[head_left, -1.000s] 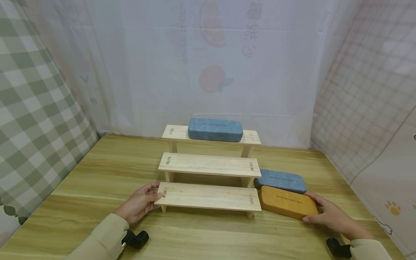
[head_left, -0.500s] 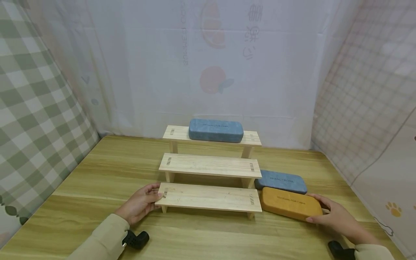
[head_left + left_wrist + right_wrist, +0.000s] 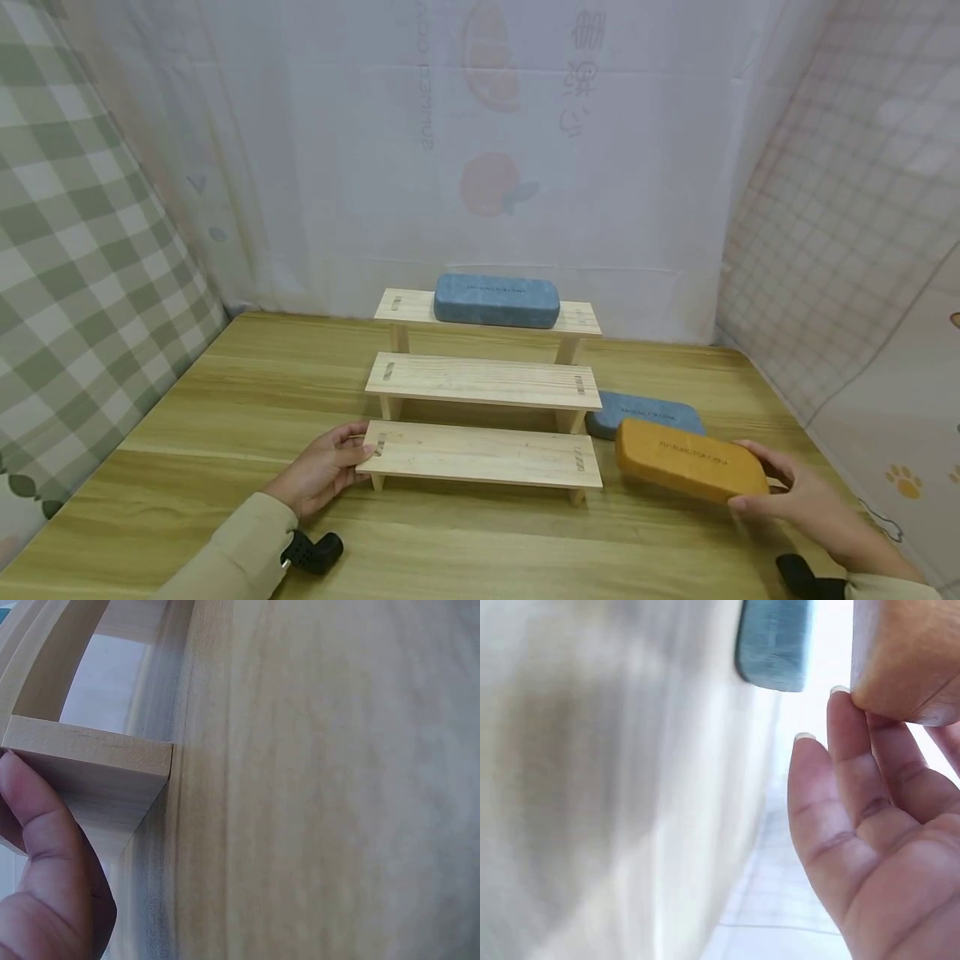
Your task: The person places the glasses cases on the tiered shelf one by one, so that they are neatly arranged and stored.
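Note:
My right hand (image 3: 795,500) pinches the right end of an orange-yellow glasses case (image 3: 690,461), held tilted with its left end beside the stand. In the right wrist view the case's end (image 3: 911,667) rests against the fingertips, apart from the wood surface. A blue glasses case (image 3: 647,413) lies on the table behind it, partly hidden. Another blue glasses case (image 3: 497,301) sits on the top step of a three-step wooden stand (image 3: 480,454). With thumb and fingers, my left hand (image 3: 324,468) grips the left end of the lowest step.
The stand occupies the middle of the wood-grain table (image 3: 480,550). A pale printed curtain (image 3: 337,167) hangs behind it. Checked green cloth (image 3: 82,233) borders the left side, and a printed cloth (image 3: 847,333) the right.
My right hand has lifted the orange-yellow glasses case off the table and shifted it to the right, away from the stand. My left hand stays on the lowest step.

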A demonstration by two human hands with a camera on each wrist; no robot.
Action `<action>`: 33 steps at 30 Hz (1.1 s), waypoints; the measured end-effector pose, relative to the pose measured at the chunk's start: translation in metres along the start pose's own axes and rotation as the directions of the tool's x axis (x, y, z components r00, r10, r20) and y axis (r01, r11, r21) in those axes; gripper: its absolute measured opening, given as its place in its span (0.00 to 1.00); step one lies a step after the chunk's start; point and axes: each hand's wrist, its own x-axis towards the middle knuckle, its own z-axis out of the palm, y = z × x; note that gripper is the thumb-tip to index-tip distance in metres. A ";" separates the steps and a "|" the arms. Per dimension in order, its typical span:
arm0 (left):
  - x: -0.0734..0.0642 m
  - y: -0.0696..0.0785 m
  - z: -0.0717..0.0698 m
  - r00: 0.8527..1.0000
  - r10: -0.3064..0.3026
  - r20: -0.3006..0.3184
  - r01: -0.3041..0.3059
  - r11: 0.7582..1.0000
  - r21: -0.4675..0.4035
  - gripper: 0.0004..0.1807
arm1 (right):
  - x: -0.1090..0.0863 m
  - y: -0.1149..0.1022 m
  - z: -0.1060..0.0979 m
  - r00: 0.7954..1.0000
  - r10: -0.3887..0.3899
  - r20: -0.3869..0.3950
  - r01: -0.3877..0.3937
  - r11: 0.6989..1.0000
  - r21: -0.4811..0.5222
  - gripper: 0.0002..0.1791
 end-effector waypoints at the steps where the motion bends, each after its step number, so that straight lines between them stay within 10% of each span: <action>1: 0.000 0.000 0.000 1.000 0.000 0.001 0.000 1.000 -0.001 0.36 | -0.001 0.000 -0.001 1.000 -0.020 -0.007 0.020 1.000 0.002 0.47; 33: -0.001 0.002 0.001 1.000 -0.004 -0.014 0.004 1.000 0.011 0.34 | 0.030 -0.096 -0.003 0.969 -0.225 -0.098 0.229 0.973 0.037 0.45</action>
